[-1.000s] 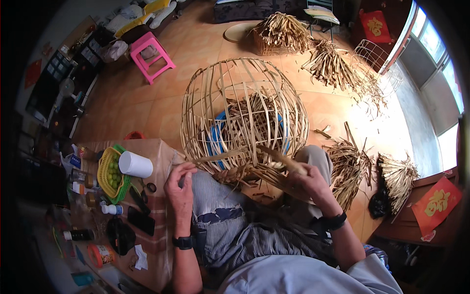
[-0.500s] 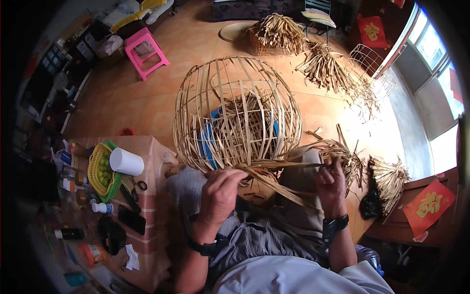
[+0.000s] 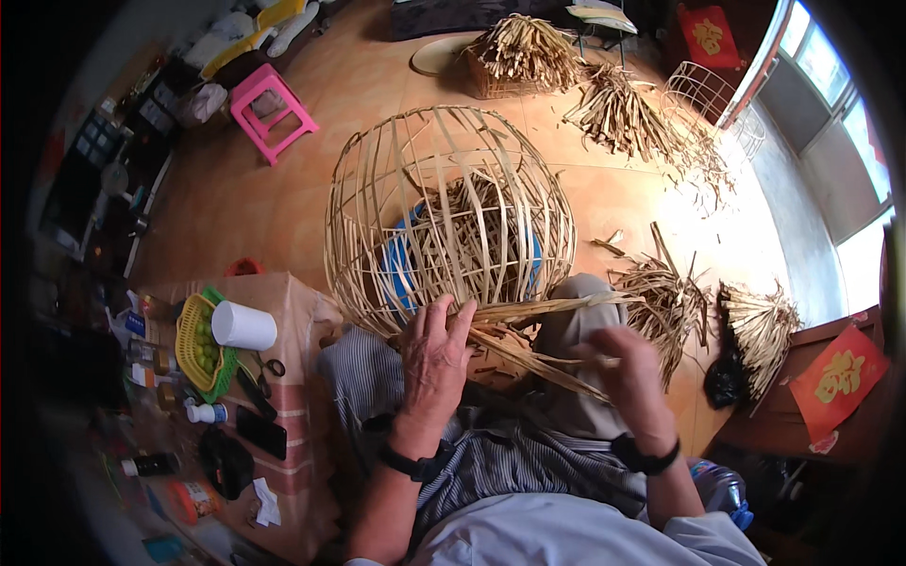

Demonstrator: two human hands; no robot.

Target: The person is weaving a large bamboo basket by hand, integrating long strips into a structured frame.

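A large open-weave basket (image 3: 462, 247) of pale split strips stands in front of my knees. At its near edge my left hand (image 3: 436, 354) is closed on flat dried strips (image 3: 543, 307), its fingertips against the weave. From there the strips fan rightward in two strands over my knee, the upper nearly level, the lower strand (image 3: 557, 370) slanting down. Close by the lower strand's end is my right hand (image 3: 634, 377), smeared by motion, so its fingers cannot be made out. Through the basket's bars show something blue (image 3: 398, 269) and a mass of brown strips.
Loose dried strips (image 3: 661, 307) lie right of my knee, beside a tied bundle (image 3: 760, 330) and black bag (image 3: 725, 379). Farther off are more bundles (image 3: 618, 118) and a pink stool (image 3: 272, 113). On the left table (image 3: 293, 387) stand a green-fruit basket (image 3: 189, 330) and white cylinder (image 3: 243, 325).
My right hand has come off the upper strand's end and moved down toward the lower strand. My left hand has shifted slightly, fingers now pointing up at the basket's edge.
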